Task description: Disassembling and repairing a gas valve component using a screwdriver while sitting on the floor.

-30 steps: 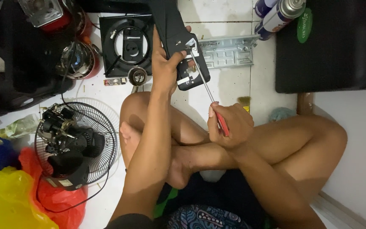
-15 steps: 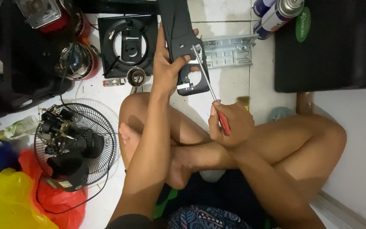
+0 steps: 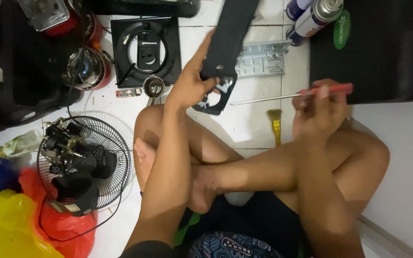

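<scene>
Left hand (image 3: pixel 190 88) grips the long black panel (image 3: pixel 230 43) at upper centre; right hand (image 3: pixel 319 112), clenched on the red-handled screwdriver (image 3: pixel 292 95), holds its tip clear. Looks mid-job: driving not yet begun.

We see a black panel (image 3: pixel 230 36), a red-handled screwdriver (image 3: pixel 290 96), a yellow brush (image 3: pixel 276 126), a black fan motor (image 3: pixel 75 167) in its black wire guard, red and yellow bags (image 3: pixel 10 224), white floor tiles (image 3: pixel 249 124), and dark patterned shorts (image 3: pixel 225 244).
</scene>
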